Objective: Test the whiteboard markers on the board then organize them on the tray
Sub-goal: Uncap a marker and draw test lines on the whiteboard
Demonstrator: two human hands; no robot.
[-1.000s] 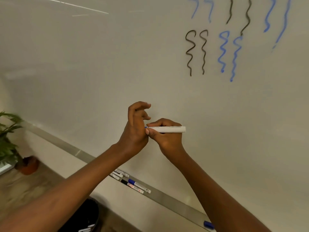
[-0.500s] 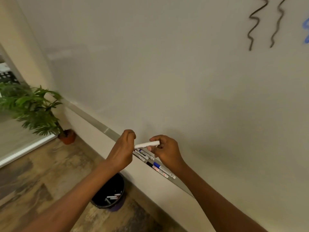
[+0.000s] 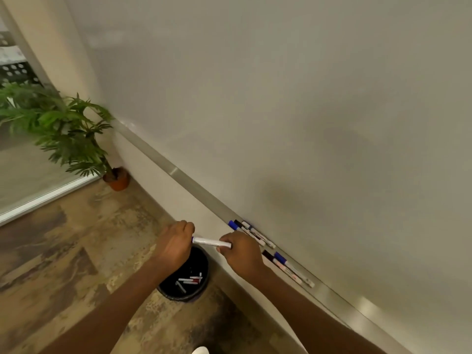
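Both hands hold 1 marker above the bin, just in front of the tray.

The left hand is clenched round the marker's blue end. The right hand pinches the other end between thumb and curled fingers, so the white barrel lies about level, clear of the tray and the board. The tray, a metal ledge along the board's lower edge, carries a cluster of 3 markers lying lengthwise side by side, with blue and black caps. Farther right lies a pair, 1 black-capped and 1 blue-capped. The black bin stands on the floor under the tray and holds several loose markers lying crosswise, 1 with red on it. A plant in an orange pot stands in the corner.
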